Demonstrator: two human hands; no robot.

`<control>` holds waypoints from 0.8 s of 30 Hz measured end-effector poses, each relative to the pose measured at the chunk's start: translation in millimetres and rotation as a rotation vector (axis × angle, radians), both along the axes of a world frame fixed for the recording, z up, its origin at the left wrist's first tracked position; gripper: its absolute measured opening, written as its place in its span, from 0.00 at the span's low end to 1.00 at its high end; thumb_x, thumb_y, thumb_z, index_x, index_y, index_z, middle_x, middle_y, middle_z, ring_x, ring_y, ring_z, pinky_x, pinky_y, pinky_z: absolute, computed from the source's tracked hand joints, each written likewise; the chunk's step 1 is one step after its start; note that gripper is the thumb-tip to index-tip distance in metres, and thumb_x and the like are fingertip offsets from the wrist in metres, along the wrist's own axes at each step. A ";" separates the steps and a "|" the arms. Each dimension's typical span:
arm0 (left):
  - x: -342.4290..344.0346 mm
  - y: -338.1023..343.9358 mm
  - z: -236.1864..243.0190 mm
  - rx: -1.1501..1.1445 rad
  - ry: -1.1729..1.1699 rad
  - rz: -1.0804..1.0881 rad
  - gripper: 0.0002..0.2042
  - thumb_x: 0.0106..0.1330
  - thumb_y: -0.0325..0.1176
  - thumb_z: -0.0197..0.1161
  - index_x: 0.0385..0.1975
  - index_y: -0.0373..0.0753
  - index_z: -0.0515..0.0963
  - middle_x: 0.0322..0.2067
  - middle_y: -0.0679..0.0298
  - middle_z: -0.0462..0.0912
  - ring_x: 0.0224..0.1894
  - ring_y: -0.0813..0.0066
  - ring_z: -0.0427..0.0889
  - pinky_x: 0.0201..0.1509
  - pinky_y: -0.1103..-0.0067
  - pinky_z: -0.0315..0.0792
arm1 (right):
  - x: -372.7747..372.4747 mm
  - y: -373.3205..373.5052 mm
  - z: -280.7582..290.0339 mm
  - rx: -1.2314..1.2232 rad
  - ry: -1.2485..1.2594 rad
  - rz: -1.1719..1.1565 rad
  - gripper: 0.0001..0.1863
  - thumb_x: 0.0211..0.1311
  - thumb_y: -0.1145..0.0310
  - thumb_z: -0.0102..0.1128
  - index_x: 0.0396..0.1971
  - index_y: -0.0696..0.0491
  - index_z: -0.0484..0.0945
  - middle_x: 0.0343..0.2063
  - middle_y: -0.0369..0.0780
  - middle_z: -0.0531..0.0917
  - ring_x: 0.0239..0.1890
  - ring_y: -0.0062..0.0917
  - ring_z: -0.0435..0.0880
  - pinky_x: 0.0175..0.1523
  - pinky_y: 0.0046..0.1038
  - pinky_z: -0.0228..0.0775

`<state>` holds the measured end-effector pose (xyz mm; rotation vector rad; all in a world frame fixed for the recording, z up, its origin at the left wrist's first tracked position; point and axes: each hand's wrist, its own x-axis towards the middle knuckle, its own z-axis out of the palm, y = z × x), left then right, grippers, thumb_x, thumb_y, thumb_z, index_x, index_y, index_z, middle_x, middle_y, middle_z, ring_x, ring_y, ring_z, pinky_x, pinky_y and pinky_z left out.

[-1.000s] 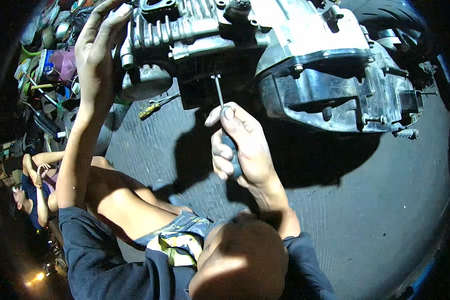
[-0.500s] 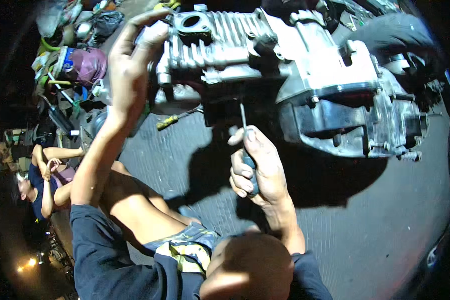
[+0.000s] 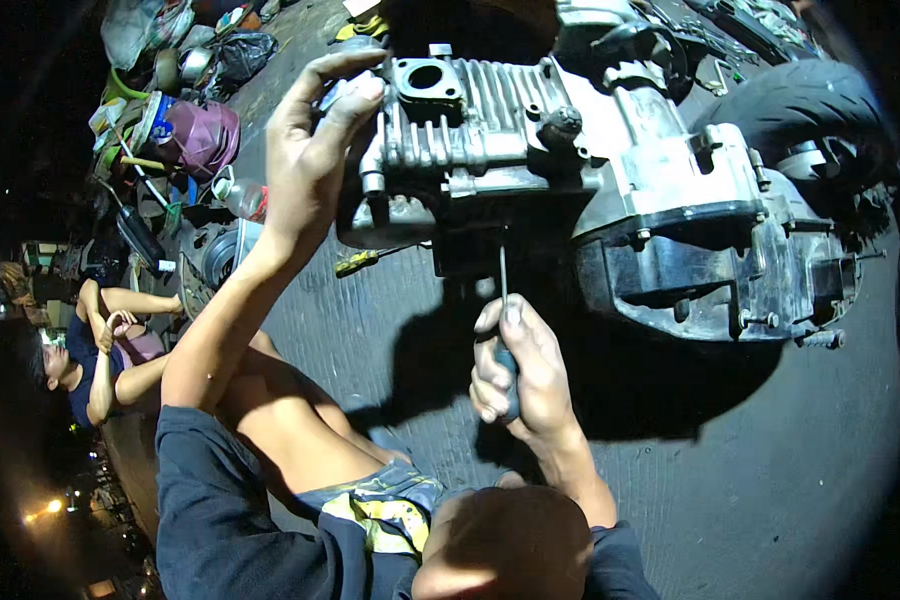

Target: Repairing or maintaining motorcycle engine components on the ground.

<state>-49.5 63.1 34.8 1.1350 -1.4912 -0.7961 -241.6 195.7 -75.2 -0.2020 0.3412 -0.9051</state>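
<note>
A silver scooter engine [image 3: 490, 130] with a finned cylinder and a port flange on top lies across the upper middle, joined to a black-bottomed crankcase [image 3: 690, 270] on the right. My left hand [image 3: 315, 150] is closed on the engine's left end, fingers over its top edge. My right hand [image 3: 525, 370] grips a dark-handled screwdriver [image 3: 503, 264], pointing up into the shadowed underside below the fins; its tip is hard to make out there. A second screwdriver with a yellow-and-black handle [image 3: 353, 261] rests on the floor left of it.
A tyred wheel [image 3: 805, 103] sits behind the engine at right, near scattered tools [image 3: 710, 55]. Pink bags [image 3: 200, 135], bottles [image 3: 238, 200] and other clutter line the left. A co-worker [image 3: 100, 375] sits at far left on the dark floor [image 3: 720, 480].
The whole view has shifted, so the engine and both hands sit lower and farther right. Both hands keep their grips, and the screwdriver still points up under the engine.
</note>
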 end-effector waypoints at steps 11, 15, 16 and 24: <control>2.4 1.8 3.3 0.052 -0.227 0.049 0.20 0.70 0.36 0.53 0.58 0.34 0.73 0.58 0.55 0.76 0.59 0.70 0.75 0.67 0.74 0.66 | 10.3 -10.6 -13.7 -0.133 0.150 -0.030 0.16 0.77 0.55 0.45 0.38 0.55 0.69 0.13 0.32 0.64 0.10 0.14 0.65 0.16 0.16 0.62; 1.5 0.7 2.5 -0.006 -0.085 0.018 0.15 0.68 0.30 0.58 0.52 0.32 0.76 0.46 0.63 0.78 0.47 0.81 0.77 0.53 0.83 0.72 | 9.8 -9.9 -12.5 0.069 0.155 0.015 0.17 0.76 0.55 0.47 0.39 0.55 0.72 0.13 0.32 0.66 0.09 0.13 0.64 0.16 0.16 0.62; 0.9 0.3 2.2 0.007 -0.075 0.035 0.15 0.68 0.29 0.58 0.52 0.32 0.76 0.46 0.63 0.78 0.47 0.80 0.78 0.54 0.83 0.72 | 7.1 -9.7 -10.6 0.084 0.124 0.018 0.16 0.76 0.55 0.48 0.39 0.55 0.71 0.13 0.31 0.65 0.09 0.12 0.64 0.15 0.16 0.62; 0.0 1.9 3.5 0.004 -0.094 0.033 0.15 0.68 0.31 0.58 0.52 0.33 0.76 0.47 0.62 0.78 0.49 0.79 0.78 0.56 0.83 0.71 | 1.5 -10.5 -3.0 0.076 0.209 0.032 0.16 0.75 0.55 0.48 0.39 0.53 0.71 0.13 0.31 0.65 0.09 0.13 0.64 0.15 0.16 0.61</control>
